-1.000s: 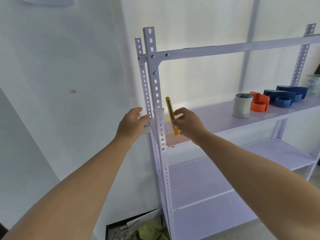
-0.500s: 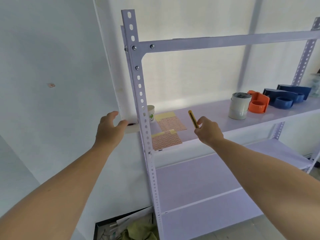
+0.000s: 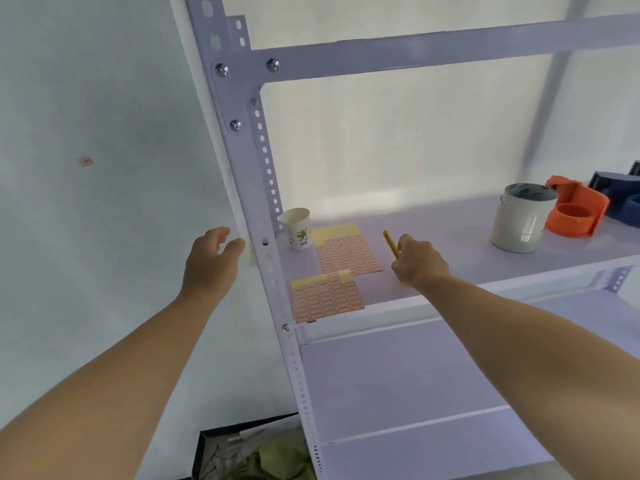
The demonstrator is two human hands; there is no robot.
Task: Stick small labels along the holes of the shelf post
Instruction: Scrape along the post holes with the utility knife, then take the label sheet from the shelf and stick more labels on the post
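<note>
White wall behind, pale metal rack in front. Up the rack's left front corner runs the post (image 3: 242, 174), holes down its face; whether any label is on it yet I can't tell. Just left of it at shelf height hangs my left hand (image 3: 207, 261), fingers relaxed and a bit apart, holding nothing; the thumb is close to the post edge, contact unclear. Over the shelf (image 3: 450, 220) is my right hand (image 3: 420, 261), fingers curled round a thin yellow tool (image 3: 390, 242), tip pointing up and away; knife or pen, can't tell. Two label sheets lie flat between the hands: the near sheet (image 3: 327, 297) at the front edge just beside the post, the far sheet (image 3: 348, 252) behind it, just left of the tool. By the post at the back stands a cup (image 3: 296, 228). Well off to the right: tape roll (image 3: 519, 223), orange dispenser (image 3: 575, 213). Step in hand, my guess: fetch a label. To do it well, bring the tool tip down low to a sheet, lift one label by a corner only, and keep the sheet from sliding off the front edge. Then set the label beside a hole, not over it, square to the post, and press it flat with the left thumb while that hand steadies the post.
</note>
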